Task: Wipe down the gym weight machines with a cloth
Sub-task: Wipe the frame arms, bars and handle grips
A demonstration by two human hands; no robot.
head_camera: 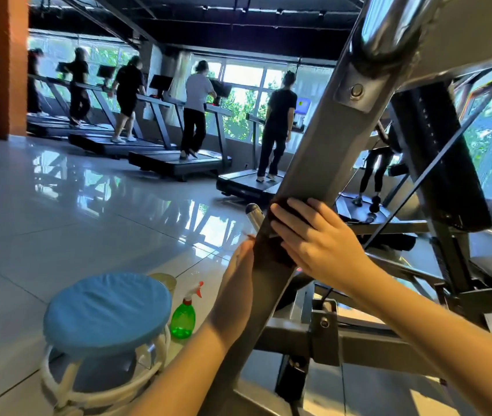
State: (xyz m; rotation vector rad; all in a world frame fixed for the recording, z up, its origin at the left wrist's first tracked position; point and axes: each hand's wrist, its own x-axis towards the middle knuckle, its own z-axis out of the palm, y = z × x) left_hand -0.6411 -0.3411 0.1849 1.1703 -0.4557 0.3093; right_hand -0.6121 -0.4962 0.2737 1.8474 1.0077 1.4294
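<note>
Right grip (313, 244) presses flat and outstretched, left grip (238, 273) edge-on beside it.

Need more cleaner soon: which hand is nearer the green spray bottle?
Left. The left hand rests against the left side of the beam, just up-right of the spray bottle; the right hand presses the cloth on the beam, farther up and right.

Nothing actually readable in this one, tbh. The black weight stack (427, 139) has a column of tiny pale marks running down its face, probably numbers, but they're way too blurred to make out. One treadmill screen (303, 106) glows blue with a yellow patch on it, but I can't pick out any words or digits there either.
</note>
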